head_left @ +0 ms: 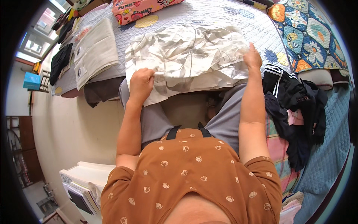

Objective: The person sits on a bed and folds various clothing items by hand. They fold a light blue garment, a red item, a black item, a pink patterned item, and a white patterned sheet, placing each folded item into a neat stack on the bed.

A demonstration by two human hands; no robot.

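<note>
A crumpled white cloth with grey leaf-like shapes lies spread across the near edge of the bed, partly hanging over it above my knees. My left hand is closed at the cloth's near left edge, its fingers pinched on the fabric. At the right end of the cloth is my right hand, index finger pointing away from me and the other fingers curled at the edge. The fabric looks pinched there, though the fingertips are partly hidden. Whether the cloth is a single layer or a cover, I cannot tell.
A pale quilted bedspread covers the bed. Folded cream cloth and black garments lie at left, a pink printed bundle behind. At right are black clothes and a colourful patterned quilt. A white shelf stands lower left.
</note>
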